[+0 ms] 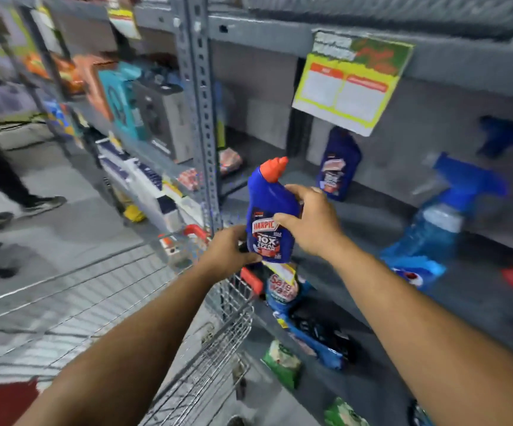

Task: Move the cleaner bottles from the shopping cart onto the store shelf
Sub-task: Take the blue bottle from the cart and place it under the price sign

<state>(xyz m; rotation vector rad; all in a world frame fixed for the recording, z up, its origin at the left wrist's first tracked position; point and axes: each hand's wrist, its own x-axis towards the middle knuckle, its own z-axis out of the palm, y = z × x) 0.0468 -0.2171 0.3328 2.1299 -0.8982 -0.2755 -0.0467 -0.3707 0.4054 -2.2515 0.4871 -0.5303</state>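
Nearest the camera, two bare forearms reach forward from the bottom edge. Below and between them stands the wire shopping cart [227, 339], with red corner pieces at its far rim. It is parked close against the grey store shelf [433, 302] on the right.

Green packets [281, 362] and a long blue pack [313, 342] lie on a lower shelf level just right of the cart, with a round-labelled "Safe wash" pack [283, 290] slightly farther on.

Above the cart's far right corner, both hands hold one blue Harpic bottle [269, 215] with an orange-red cap. The bottle is roughly upright, leaning slightly, label toward the camera. The left hand [229, 253] grasps its base from the left and below. The right hand [310, 221] grasps its body from the right, thumb across the label and fingers behind the neck. The bottle is in the air, clear of the cart and short of the shelf.

On the shelf to the right stands a blue spray bottle [439, 222], blurred. A second Harpic bottle [338, 166] stands farther back, partly behind a hanging yellow-edged price card [347, 84]. A dark blue trigger top [502, 135] shows at far right, too blurred for detail.

At far left, boxed goods [132, 103] fill the next bay, beyond the grey upright post [200, 118]. A person's dark-trousered legs [0, 182] are on the aisle floor.
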